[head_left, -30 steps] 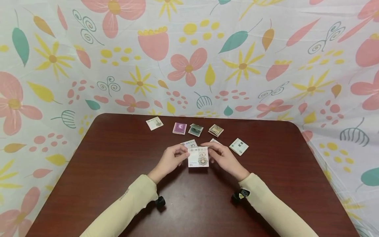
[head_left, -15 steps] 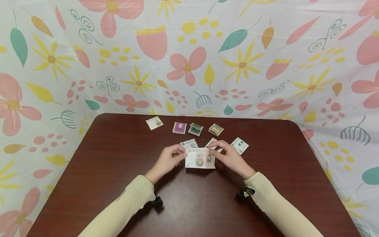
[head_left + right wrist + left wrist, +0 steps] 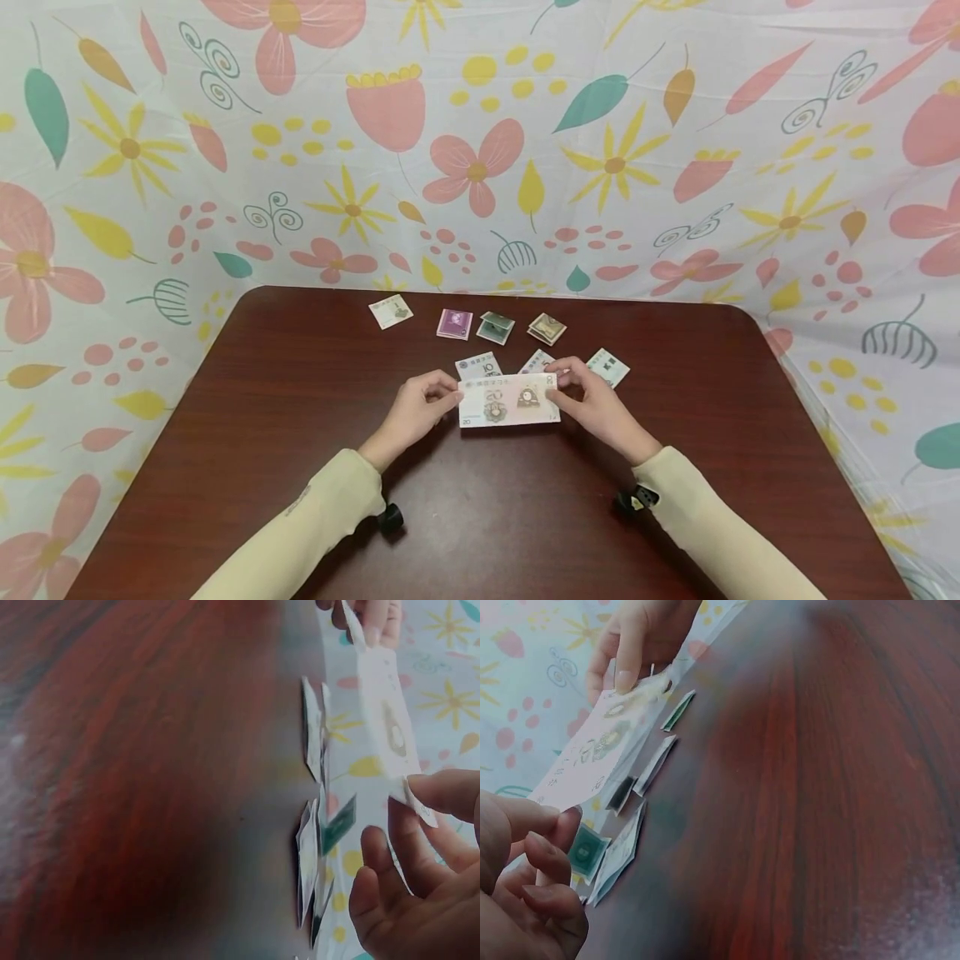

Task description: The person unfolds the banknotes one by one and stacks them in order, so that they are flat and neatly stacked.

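A 20 banknote (image 3: 510, 402) is spread wide between both hands, its printed face toward the head camera. My left hand (image 3: 415, 410) pinches its left end between thumb and fingers. The right hand (image 3: 597, 407) pinches the opposite end the same way. In the left wrist view the banknote (image 3: 592, 746) slants up from the near fingers to the other hand. Just behind it lie a folded 10 banknote (image 3: 477, 365) and another folded banknote (image 3: 536, 362), both partly covered in the head view. A folded green-white banknote (image 3: 609, 367) lies beyond the right fingers.
Along the far table edge lie a pale folded banknote (image 3: 391, 312), a purple one (image 3: 454, 323), a dark green one (image 3: 497, 327) and a brown one (image 3: 547, 328). The brown table (image 3: 495, 517) meets a floral cloth (image 3: 480, 100) behind.
The 20 banknote has gone from folded to opened out to its full width. My hands have moved apart, left hand leftward and right hand rightward, each still pinching an end.
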Available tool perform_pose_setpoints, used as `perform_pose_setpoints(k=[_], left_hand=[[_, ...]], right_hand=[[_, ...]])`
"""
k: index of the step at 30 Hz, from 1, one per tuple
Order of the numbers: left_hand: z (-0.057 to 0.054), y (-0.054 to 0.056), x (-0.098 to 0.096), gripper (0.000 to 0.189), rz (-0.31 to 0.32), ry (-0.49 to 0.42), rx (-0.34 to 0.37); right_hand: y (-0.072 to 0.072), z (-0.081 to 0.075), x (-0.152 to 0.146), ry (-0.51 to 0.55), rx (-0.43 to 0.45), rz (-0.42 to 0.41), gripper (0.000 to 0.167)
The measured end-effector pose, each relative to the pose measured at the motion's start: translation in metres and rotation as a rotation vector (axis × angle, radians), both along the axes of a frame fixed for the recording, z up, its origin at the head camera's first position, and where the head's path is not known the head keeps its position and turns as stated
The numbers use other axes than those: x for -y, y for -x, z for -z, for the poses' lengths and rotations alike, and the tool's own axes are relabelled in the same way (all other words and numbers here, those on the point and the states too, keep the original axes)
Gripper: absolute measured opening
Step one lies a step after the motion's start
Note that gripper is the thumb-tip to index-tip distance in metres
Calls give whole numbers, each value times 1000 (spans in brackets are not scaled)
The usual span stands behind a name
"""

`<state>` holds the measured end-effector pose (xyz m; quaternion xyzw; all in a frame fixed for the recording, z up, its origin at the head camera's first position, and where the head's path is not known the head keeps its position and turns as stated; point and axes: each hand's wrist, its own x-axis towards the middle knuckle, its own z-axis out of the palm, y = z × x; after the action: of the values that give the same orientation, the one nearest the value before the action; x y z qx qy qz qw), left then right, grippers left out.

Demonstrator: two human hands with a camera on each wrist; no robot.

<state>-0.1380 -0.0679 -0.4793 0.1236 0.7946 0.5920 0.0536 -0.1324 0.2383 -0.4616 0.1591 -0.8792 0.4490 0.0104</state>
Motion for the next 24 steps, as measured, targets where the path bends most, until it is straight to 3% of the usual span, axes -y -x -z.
perform_pose_setpoints(k=[7,11,18,24], left_hand=[[4,-4,1,11,-27,104,-50],[4,-8,2,21,-21,172,-92],[5,-13,3,26,-11,213,-147],[6,-13,5,9,35,292,-196]], right_hand=[[-8,4,1,-35,-121,33,30],[-12,4,1,-81,-169,29,24],[-17,6,3,-174,-129,10,17],[-17,12,4,-211,-83,-31,16]])
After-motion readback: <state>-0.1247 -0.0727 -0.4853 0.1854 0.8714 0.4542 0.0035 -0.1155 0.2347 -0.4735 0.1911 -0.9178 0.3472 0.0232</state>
